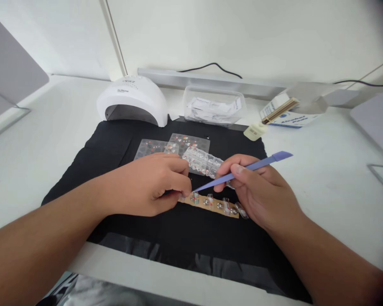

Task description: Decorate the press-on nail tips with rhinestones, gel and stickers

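My right hand (258, 191) grips a slim purple pointed tool (250, 166) like a pen. Its tip reaches down to the left end of a tan strip (215, 209), close to my left fingertips. My left hand (156, 182) is closed, its fingers bent and pinched together at that end of the strip; what they hold is hidden. Clear decorated false nails (226, 205) stand along the strip with silvery round pieces between them. Another false nail (241, 210) lies at the strip's right end, beside my right hand.
Behind my hands, a clear compartment case of small gems (201, 160) overlaps sticker sheets (191, 141) on a black mat (115, 144). Farther back stand a white nail lamp (134, 95), a plastic tub of packets (214, 106), a pale bottle (254, 131) and an open box (300, 114).
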Available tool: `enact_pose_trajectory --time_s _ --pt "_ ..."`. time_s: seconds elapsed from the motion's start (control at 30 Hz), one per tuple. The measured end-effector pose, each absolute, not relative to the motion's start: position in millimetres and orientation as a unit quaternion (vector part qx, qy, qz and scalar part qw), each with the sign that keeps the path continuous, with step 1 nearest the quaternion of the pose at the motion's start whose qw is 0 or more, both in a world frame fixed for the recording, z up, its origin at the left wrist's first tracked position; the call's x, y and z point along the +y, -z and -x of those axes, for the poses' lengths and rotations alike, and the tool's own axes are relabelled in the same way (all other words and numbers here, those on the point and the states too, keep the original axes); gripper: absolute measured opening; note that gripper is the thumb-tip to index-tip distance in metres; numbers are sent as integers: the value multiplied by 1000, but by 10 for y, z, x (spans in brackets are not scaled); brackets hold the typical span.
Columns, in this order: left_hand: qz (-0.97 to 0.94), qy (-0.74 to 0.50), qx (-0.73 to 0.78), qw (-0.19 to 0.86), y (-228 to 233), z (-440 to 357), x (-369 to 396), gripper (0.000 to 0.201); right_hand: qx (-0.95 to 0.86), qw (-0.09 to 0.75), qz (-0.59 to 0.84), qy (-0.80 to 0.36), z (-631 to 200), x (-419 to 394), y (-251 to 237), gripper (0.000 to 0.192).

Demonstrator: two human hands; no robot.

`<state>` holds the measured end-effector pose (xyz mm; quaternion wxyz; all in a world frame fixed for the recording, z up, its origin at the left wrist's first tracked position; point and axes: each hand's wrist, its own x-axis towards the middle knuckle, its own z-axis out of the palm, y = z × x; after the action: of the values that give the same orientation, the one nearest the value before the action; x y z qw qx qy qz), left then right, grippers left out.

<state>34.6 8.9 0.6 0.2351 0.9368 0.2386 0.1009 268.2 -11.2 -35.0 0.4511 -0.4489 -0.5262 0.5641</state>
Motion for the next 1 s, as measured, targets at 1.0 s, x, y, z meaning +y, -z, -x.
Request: enact_pose_trajectory --time_s 1.0 --pt "-933 -98 224 266 70 -375 105 30 -458 575 401 -547 -2719 -53 360 18"
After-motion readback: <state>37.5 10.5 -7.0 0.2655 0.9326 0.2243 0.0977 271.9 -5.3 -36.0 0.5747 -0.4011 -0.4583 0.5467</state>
